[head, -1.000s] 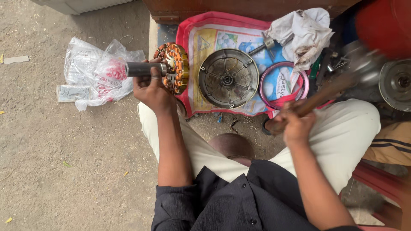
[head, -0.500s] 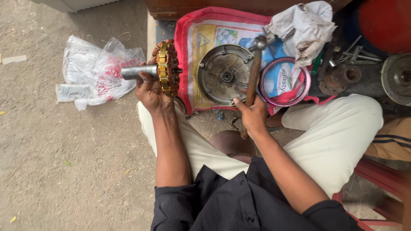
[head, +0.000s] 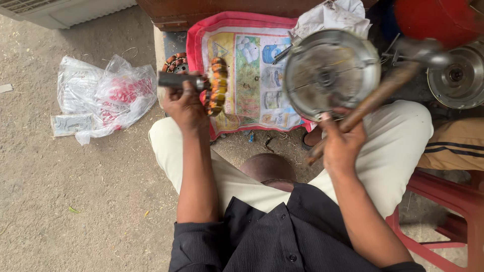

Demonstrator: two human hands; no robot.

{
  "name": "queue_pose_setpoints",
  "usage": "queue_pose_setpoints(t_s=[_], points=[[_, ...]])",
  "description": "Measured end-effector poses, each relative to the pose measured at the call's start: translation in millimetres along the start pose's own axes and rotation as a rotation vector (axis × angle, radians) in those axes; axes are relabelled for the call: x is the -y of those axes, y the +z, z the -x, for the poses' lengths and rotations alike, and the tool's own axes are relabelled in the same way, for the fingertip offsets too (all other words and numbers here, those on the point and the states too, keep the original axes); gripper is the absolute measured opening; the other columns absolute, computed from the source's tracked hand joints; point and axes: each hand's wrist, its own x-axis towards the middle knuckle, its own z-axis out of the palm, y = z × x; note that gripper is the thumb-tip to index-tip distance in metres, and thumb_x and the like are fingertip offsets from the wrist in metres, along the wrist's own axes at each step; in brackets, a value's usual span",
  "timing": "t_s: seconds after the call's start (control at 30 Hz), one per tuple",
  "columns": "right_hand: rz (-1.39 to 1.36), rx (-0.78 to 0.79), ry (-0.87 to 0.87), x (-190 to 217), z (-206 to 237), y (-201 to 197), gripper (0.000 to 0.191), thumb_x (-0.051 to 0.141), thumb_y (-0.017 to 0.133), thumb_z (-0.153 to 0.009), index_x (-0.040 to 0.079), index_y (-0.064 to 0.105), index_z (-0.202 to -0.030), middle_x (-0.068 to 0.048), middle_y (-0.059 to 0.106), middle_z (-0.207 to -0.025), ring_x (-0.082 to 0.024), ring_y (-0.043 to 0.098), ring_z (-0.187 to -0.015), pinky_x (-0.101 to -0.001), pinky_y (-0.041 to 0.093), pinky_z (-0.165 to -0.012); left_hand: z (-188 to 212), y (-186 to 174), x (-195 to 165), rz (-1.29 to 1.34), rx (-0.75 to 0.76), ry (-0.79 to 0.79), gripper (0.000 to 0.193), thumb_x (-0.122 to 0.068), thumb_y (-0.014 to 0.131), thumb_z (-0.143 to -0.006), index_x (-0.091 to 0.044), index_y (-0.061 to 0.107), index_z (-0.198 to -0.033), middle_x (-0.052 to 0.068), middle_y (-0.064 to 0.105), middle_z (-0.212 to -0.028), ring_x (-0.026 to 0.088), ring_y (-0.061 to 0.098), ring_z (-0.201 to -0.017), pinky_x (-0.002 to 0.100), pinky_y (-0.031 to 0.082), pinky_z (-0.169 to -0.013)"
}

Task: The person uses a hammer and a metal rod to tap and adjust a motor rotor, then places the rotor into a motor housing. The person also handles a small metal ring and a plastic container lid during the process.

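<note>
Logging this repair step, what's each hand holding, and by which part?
Left hand grips the wound coil's dark shaft. Right hand holds the hammer low on its wooden handle.

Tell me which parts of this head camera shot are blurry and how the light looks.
Head view: the hammer in the right hand is smeared by motion, head end worst; the round metal cover is slightly soft; the left hand and its copper-wound stator are sharper. Soft, even daylight, no harsh shadows or glare.

Dusty concrete floor (head: 75,211), red plastic stool (head: 443,201), daylight, wooden furniture (head: 201,10) behind.
</note>
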Motion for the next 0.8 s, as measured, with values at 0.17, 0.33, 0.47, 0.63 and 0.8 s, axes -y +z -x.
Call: queue_pose_setpoints(t_s=[0.17, 0.33, 0.47, 0.63, 0.8], points=[[-0.081, -0.086, -0.069, -5, -38, -14, 0.024, -0.006, 0.072, -0.102, 0.001, 0.052, -0.114, -0.008, 0.061, -0.104, -0.016, 0.065, -0.088, -0.0313, 0.058, -0.085, 0, 27, 29, -0.318, 0.028, -0.021, 0.016, 0.011, 0.076, -0.091, 0.007, 0.068, -0.105, 0.014, 0.075, -0.097, 0.019, 0.07, -0.083, 0.031, 0.056, -0.079], [-0.204, -0.122, -0.035, -17, -67, -1, 0.022, -0.002, 0.068, -0.1, 0.0, 0.05, -0.113, -0.01, 0.06, -0.111, -0.019, 0.072, -0.094, -0.0382, 0.063, -0.092, 10, 49, 51, -0.452, 0.098, -0.048, 0.025, 0.007, 0.079, -0.084, 0.003, 0.067, -0.106, 0.009, 0.075, -0.095, 0.015, 0.072, -0.084, 0.029, 0.058, -0.08], [-0.189, -0.123, 0.047, -17, -74, 11, 0.023, 0.003, 0.068, -0.103, -0.001, 0.053, -0.119, -0.01, 0.063, -0.117, -0.016, 0.071, -0.095, -0.0345, 0.065, -0.086, 25, 53, 57, -0.776, 0.213, 0.115, 0.035, 0.005, 0.085, -0.079, 0.004, 0.067, -0.109, 0.011, 0.076, -0.094, 0.017, 0.073, -0.087, 0.03, 0.058, -0.083], [-0.031, -0.037, 0.071, -12, -69, 11, 0.03, 0.008, 0.069, -0.103, 0.004, 0.058, -0.131, -0.005, 0.064, -0.109, -0.01, 0.063, -0.085, -0.026, 0.057, -0.071, 35, 53, 51, -0.745, 0.336, 0.105, 0.042, 0.004, 0.08, -0.083, 0.002, 0.066, -0.123, 0.011, 0.077, -0.1, 0.016, 0.074, -0.094, 0.03, 0.059, -0.087], [0.145, 0.009, 0.116, -11, -56, -4, 0.026, 0.009, 0.07, -0.104, 0.002, 0.059, -0.127, 0.0, 0.064, -0.104, -0.008, 0.062, -0.084, -0.0239, 0.053, -0.069, 31, 48, 40, -0.822, 0.488, 0.074, 0.048, 0.0, 0.084, -0.082, 0.001, 0.065, -0.126, 0.012, 0.079, -0.106, 0.018, 0.076, -0.101, 0.032, 0.059, -0.09]])
